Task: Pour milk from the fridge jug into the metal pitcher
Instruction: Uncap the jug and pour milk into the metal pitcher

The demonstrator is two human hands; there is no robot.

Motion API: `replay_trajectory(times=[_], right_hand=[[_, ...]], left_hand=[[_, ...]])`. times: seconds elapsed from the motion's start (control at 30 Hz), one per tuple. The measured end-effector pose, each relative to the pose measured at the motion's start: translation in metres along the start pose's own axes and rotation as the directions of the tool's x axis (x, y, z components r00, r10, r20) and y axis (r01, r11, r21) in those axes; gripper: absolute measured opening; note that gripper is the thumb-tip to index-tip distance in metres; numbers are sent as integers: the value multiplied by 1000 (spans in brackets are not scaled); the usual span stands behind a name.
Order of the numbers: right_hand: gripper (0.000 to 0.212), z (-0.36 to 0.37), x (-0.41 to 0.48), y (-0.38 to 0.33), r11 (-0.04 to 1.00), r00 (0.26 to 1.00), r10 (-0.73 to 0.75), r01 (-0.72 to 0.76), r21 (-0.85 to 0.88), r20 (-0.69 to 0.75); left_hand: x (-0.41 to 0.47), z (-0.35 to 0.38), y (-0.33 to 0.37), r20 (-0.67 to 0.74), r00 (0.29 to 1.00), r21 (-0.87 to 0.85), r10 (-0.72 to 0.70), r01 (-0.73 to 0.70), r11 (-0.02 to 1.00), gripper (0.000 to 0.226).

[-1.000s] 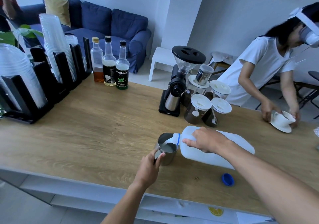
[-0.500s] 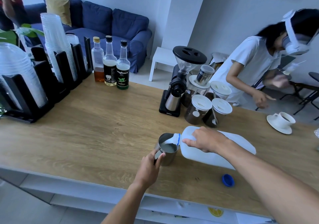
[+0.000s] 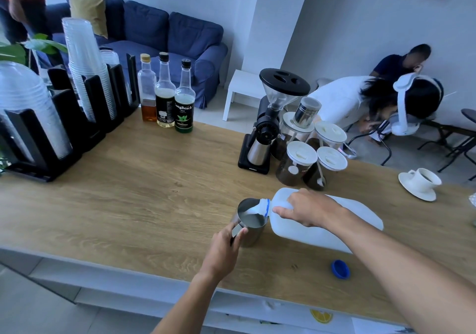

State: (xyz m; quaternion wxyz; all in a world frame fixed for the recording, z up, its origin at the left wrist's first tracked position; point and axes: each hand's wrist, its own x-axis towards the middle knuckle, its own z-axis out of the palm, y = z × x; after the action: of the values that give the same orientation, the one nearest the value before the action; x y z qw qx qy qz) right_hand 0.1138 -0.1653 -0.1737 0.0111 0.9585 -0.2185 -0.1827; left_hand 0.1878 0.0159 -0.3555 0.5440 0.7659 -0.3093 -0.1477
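Observation:
The white plastic milk jug (image 3: 309,227) lies tipped far over to the left, its blue-ringed spout over the rim of the metal pitcher (image 3: 251,224). Milk runs from the spout into the pitcher, which shows white milk inside. My right hand (image 3: 309,208) grips the jug's handle near its neck. My left hand (image 3: 224,250) holds the pitcher's handle on the near side. The pitcher stands upright on the wooden counter (image 3: 128,199).
The jug's blue cap (image 3: 340,269) lies on the counter near the front edge. Behind stand a coffee grinder (image 3: 270,120), several lidded jars (image 3: 298,163), three bottles (image 3: 166,96), cup dispensers (image 3: 77,81) and a cup on a saucer (image 3: 419,183). A person bends low beyond the counter.
The milk level in the pitcher has risen. The person behind the counter let go of the cup and saucer and bent down. My hands keep their grips.

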Motion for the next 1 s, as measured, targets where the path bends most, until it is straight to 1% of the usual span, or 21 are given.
replay_trajectory(times=[0.4, 0.67, 1.0], right_hand=[[65, -1, 0, -2, 1000, 1000, -4, 4, -17, -1], [63, 1, 2, -2, 1000, 1000, 13, -13, 0, 6], [64, 2, 2, -1, 1000, 1000, 14, -14, -7, -8]], left_hand=[[0, 1, -2, 11, 1000, -17, -14, 14, 1000, 34], [0, 1, 0, -15, 1000, 12, -2, 2, 1000, 34], [0, 1, 0, -5, 1000, 11, -2, 2, 1000, 35]])
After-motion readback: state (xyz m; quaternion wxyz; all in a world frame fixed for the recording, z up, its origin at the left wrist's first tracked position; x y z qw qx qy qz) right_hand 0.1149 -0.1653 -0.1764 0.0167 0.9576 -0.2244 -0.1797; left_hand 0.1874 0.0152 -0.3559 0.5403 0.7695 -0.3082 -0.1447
